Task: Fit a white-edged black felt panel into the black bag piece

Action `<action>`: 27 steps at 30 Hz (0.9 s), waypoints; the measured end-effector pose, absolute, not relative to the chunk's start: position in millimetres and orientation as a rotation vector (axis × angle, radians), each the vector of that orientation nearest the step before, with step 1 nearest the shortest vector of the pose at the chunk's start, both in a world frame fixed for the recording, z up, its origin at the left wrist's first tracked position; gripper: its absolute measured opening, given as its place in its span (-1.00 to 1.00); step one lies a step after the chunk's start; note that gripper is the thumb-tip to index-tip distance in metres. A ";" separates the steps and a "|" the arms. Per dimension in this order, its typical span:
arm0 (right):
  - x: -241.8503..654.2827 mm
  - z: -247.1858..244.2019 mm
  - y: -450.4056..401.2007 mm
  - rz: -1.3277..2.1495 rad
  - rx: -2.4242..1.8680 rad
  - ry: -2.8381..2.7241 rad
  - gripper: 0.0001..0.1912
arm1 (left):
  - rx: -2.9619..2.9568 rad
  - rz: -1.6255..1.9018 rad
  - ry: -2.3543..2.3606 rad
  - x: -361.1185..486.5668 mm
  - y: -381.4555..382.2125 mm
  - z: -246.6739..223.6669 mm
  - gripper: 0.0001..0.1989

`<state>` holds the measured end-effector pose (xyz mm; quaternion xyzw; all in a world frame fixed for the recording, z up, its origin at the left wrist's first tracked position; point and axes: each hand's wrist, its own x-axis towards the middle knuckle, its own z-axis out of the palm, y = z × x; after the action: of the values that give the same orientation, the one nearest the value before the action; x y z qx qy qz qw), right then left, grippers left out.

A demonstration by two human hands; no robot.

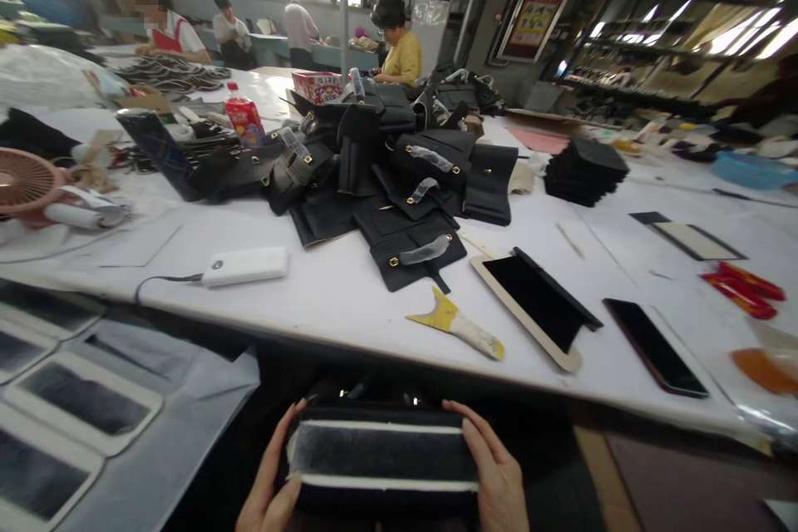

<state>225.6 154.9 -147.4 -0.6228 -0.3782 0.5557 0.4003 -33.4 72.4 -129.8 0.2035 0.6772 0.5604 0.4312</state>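
Between my two hands, below the table's front edge, is a black bag (386, 455) with a dark panel bordered by cream strips facing up. My left hand (273, 478) grips its left end, thumb on the near side and fingers along the edge. At the other end my right hand (494, 465) clasps the bag, with the thumb over the panel's corner. Small shiny fittings glint on the bag's far side. Beyond it on the table lie a spatula-like tool (458, 322) with a yellow notched end and a black panel with cream backing (529, 303).
A heap of black bag pieces (374, 174) covers the middle of the white table (324, 307). A power bank (246, 266), a phone (654, 345) and a stack of black pieces (586, 170) lie around it. Cream-edged panels (84, 399) rest at left. Several people work behind.
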 end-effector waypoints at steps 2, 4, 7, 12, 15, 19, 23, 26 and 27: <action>223.7 -148.1 153.4 1.415 -1.591 -0.895 -0.45 | 0.524 1.410 1.616 -32.9 70.5 -126.6 -0.44; 223.9 -148.9 152.2 1.455 -1.594 -0.867 -0.39 | 0.546 1.422 1.548 -34.3 66.9 -124.4 -0.39; 226.3 -151.0 150.9 1.393 -1.626 -1.023 -0.30 | 0.633 1.404 1.517 -41.9 62.6 -121.1 -0.36; 222.6 -146.7 154.7 0.674 -1.474 -1.878 -0.40 | 1.224 1.220 1.743 -56.9 79.9 -106.4 -0.45; 216.0 -134.7 161.4 0.131 -1.214 -2.410 -0.26 | 1.909 0.850 1.818 -57.1 103.1 -100.4 -0.37; 209.2 -118.5 169.8 -0.120 -1.079 -2.726 -0.13 | 2.526 0.520 1.795 -55.3 125.9 -104.5 -0.16; 206.3 -113.9 177.3 -0.286 -1.000 -2.727 -0.06 | 2.743 0.530 1.819 -58.3 134.5 -111.1 -0.12; 205.7 -113.5 182.3 -0.360 -0.944 -2.737 -0.05 | 2.720 0.533 1.862 -57.5 135.6 -110.1 -0.13; 205.7 -113.4 183.1 -0.367 -0.937 -2.738 -0.05 | 2.677 0.536 1.866 -56.6 134.8 -108.9 -0.13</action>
<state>205.7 183.1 -113.4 -0.3191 -0.9327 -0.1250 0.1120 -56.6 134.8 -108.9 0.8068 0.5623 0.1615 -0.0828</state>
